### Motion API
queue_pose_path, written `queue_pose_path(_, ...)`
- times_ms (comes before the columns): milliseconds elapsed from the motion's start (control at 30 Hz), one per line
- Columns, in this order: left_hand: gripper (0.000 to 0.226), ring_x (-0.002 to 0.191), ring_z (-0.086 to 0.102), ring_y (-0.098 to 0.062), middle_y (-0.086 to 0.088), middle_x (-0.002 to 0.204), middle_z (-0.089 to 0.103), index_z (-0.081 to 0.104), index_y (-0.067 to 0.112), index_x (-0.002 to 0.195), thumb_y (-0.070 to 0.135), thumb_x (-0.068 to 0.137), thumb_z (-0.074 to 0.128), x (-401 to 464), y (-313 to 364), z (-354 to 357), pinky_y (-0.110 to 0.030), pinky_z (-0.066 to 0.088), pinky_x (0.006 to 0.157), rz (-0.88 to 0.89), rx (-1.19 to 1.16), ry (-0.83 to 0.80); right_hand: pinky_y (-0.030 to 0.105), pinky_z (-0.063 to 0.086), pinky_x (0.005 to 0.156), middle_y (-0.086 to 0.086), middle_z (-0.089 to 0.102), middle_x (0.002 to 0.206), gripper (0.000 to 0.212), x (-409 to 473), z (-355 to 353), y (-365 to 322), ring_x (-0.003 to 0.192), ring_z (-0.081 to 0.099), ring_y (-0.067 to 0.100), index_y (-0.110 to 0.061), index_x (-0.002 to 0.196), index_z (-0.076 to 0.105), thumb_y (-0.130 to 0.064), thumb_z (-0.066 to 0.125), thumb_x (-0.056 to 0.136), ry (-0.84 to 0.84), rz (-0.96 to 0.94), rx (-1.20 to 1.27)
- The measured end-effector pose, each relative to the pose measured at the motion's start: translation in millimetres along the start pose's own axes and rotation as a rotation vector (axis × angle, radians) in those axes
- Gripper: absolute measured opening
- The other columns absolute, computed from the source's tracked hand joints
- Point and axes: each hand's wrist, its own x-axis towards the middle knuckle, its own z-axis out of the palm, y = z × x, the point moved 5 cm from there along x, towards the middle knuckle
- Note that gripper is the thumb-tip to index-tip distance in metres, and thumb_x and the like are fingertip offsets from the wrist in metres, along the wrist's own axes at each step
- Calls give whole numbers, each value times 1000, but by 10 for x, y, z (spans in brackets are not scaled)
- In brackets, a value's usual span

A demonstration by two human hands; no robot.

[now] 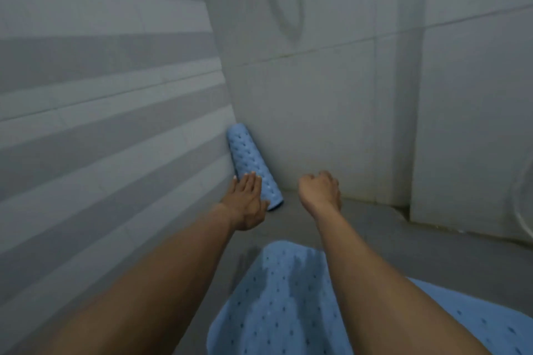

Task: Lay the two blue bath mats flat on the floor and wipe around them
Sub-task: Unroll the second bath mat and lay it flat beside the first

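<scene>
A rolled blue bath mat (251, 159) with a bumpy surface leans in the corner where two tiled walls meet, its lower end on the grey floor. My left hand (248, 202), fingers straight, lies against the lower part of the roll. My right hand (318, 189) hovers to the right of the roll with its fingers curled and nothing visible in it. A second blue mat (277, 302) with small holes lies spread on the floor below my forearms, partly hidden by my right arm.
A striped grey tiled wall (101, 101) rises on the left and a pale tiled wall (331, 95) stands ahead. Grey floor (389, 236) shows between the mats and the wall base. A white curved hose (522, 210) hangs at the right edge.
</scene>
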Motion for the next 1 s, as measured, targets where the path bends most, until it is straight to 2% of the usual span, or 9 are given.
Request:
queue_pose_path(100, 69, 150, -10, -25, -13, 162, -11, -6, 3, 154, 43, 104, 19, 236, -293, -85, -44, -7, 120, 10, 5, 23, 39, 36, 107, 23, 47, 144, 60, 122, 194, -193, 131, 46, 37, -3, 140, 47, -39, 32, 94, -64, -64, 22)
queue_pose_path(233, 69, 150, -13, -25, -14, 161, -15, -10, 3, 153, 44, 104, 17, 653, -688, -118, -44, -8, 121, -1, -29, 45, 34, 35, 108, 16, 46, 149, 58, 249, 416, -359, 136, 45, 31, -7, 146, 43, -40, 45, 98, -111, -115, 32)
queue_pose_path(433, 72, 149, -15, -26, -14, 161, -18, -14, 3, 152, 45, 103, 19, 1447, -1274, -18, -45, -9, 120, -7, -129, 73, 36, 37, 107, 9, 42, 153, 66, 645, 867, -772, 136, 45, 26, -15, 150, 36, -40, 58, 94, -273, -165, -57)
queue_pose_path(700, 73, 149, -14, -33, -20, 159, -18, -15, 1, 151, 44, 103, 20, 2451, -2009, 129, -46, -9, 120, -44, -253, 131, 40, 42, 108, 11, 41, 152, 70, 1498, 1523, -1414, 134, 47, 28, -21, 151, 35, -33, 64, 89, -273, -224, -320)
queue_pose_path(867, 75, 148, -13, -35, -22, 159, -18, -17, -1, 150, 36, 104, 28, 2988, -2219, 385, -44, -8, 120, -8, -322, 151, 30, 40, 101, 12, 47, 148, 66, 2019, 1961, -1829, 131, 50, 27, -20, 152, 35, -23, 61, 91, -236, -333, -549)
queue_pose_path(1000, 79, 149, -13, -35, -21, 159, -18, -17, -1, 149, 25, 100, 39, 3417, -2307, 523, -43, -4, 122, 21, -418, 149, 29, 38, 104, 10, 44, 151, 65, 2389, 2290, -2053, 135, 46, 27, -20, 152, 36, -17, 59, 91, -219, -406, -687)
